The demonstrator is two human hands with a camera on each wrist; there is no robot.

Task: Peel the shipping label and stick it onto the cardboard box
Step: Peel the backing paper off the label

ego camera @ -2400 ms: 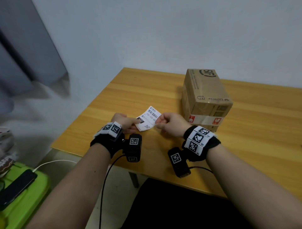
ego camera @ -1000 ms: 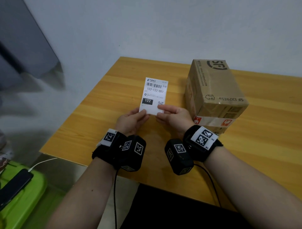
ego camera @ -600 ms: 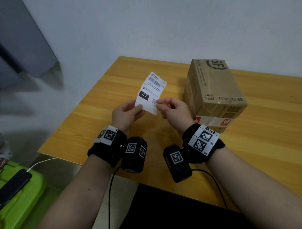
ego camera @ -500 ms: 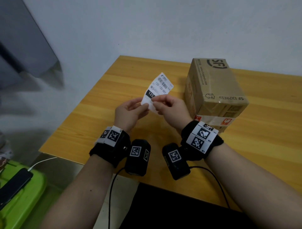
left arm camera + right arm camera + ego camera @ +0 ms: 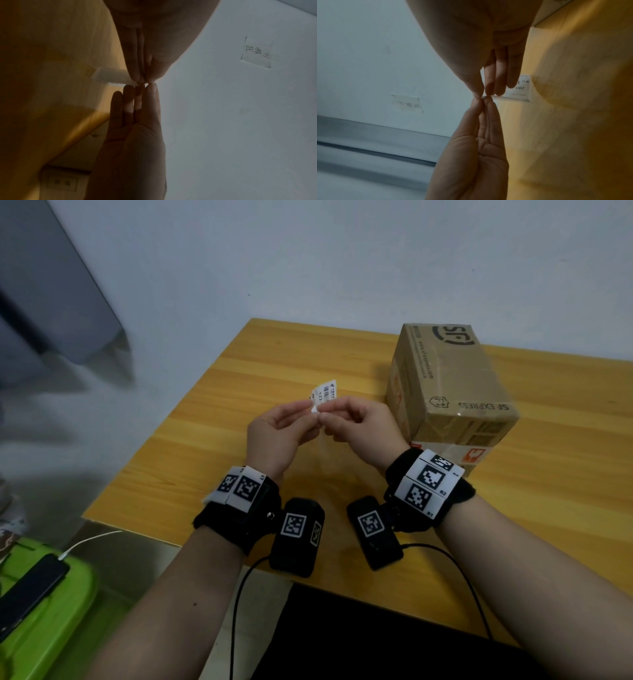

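The white shipping label with barcode is held in the air over the wooden table, tilted away so it shows foreshortened. My left hand and right hand meet fingertip to fingertip and both pinch the label's near corner. The left wrist view shows the left hand pinching, with the label sticking out sideways. In the right wrist view the right hand pinches the same corner of the label. The brown cardboard box stands just right of my right hand, untouched.
A green bin with a black phone and white cable sits on the floor at lower left, beyond the table's left edge. A paper note is stuck on the wall. A grey panel stands at upper left.
The label, held upright and facing me a second ago, has tipped away and turned. Both hands have drawn together onto its near corner.
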